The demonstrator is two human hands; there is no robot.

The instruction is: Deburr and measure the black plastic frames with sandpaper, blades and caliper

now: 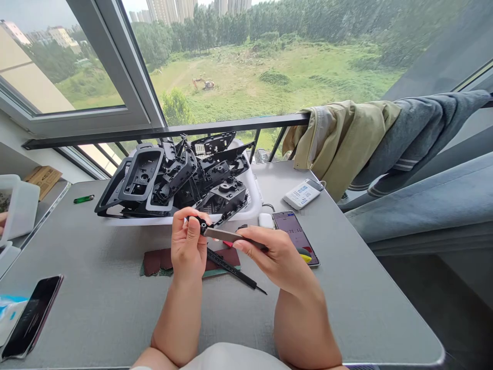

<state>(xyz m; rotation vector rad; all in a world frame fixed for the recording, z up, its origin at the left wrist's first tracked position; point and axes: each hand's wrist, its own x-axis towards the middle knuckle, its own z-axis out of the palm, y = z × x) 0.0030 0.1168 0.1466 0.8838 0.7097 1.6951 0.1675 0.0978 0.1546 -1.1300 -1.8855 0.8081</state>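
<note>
The left hand [188,247] covers most of the small black part [202,224]; the right hand [278,257] hides the handle of the flat grey tool [223,235]; the white bin [20,208] is cut off at left

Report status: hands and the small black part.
Left hand pinching small black part. Right hand holds flat blade against it. Thin black pick on table beneath, untouched.

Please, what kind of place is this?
Likely a home workplace beside a high window: black plastic parts piled on the grey table, jackets draped over the railing, a field far below.
</note>
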